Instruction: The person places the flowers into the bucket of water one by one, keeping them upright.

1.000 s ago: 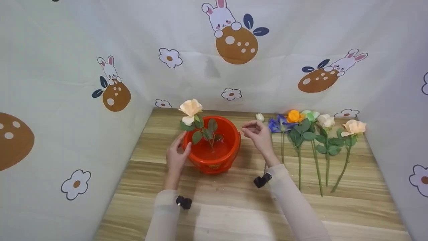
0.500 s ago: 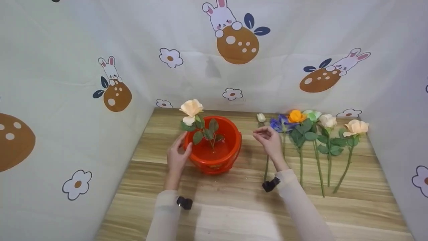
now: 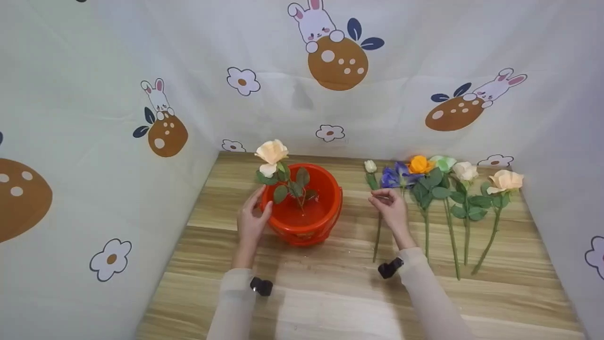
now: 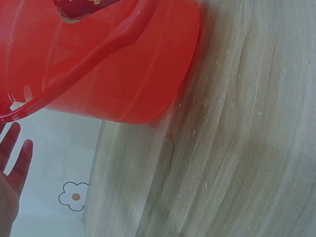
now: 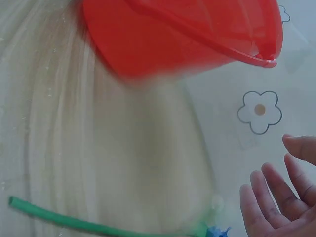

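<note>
A red bucket stands on the wooden table with a leafy peach rose leaning out over its left rim. My left hand rests at that rim, thumb and fingers spread along the outside. Away to the bucket's right, my right hand hovers by a white flower bud on a long green stem, its fingers loosely bent with nothing between them. In the right wrist view a green stem runs below the bucket, and the fingers are apart.
Right of my right hand lie a blue-purple flower, an orange rose, a pale green flower, a cream rose and a peach rose, stems toward me. A patterned cloth walls the table's back and sides.
My right hand has drawn away from the bucket, rightward and toward me, to the white bud's stem, uncovering more of that flower. The left hand stays at the rim.
</note>
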The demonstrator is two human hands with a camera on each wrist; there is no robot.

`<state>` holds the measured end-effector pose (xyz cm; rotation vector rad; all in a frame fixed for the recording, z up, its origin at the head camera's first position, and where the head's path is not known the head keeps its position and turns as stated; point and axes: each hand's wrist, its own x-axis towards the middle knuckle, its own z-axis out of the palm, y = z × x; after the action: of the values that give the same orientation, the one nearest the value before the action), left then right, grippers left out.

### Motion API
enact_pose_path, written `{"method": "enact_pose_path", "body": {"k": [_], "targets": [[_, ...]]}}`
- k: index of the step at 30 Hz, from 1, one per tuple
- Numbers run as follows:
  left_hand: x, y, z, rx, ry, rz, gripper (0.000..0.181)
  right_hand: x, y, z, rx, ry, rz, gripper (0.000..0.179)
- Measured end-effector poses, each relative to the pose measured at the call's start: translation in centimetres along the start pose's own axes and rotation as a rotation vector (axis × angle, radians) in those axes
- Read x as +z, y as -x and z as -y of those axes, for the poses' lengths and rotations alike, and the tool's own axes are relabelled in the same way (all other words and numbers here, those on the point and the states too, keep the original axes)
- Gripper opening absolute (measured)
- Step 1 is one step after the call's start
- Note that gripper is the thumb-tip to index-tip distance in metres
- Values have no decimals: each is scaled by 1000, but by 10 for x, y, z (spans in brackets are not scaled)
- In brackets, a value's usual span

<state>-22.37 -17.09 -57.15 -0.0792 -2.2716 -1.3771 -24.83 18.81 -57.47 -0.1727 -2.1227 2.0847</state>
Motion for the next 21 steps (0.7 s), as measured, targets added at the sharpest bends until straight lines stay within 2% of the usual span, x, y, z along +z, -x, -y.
{"method": "enact_pose_path", "body": {"k": [6,16,21], "targets": [[0,0,1,-6,9,5,44,-7,1,-16,21,-10,-25,24],[1,-1,3,6,-3,0,45,-19,2,-39,79,60,-46,27],[1,-1,4,16,1,-7,44,-23,3,-48,101,62,-39,28]]}}
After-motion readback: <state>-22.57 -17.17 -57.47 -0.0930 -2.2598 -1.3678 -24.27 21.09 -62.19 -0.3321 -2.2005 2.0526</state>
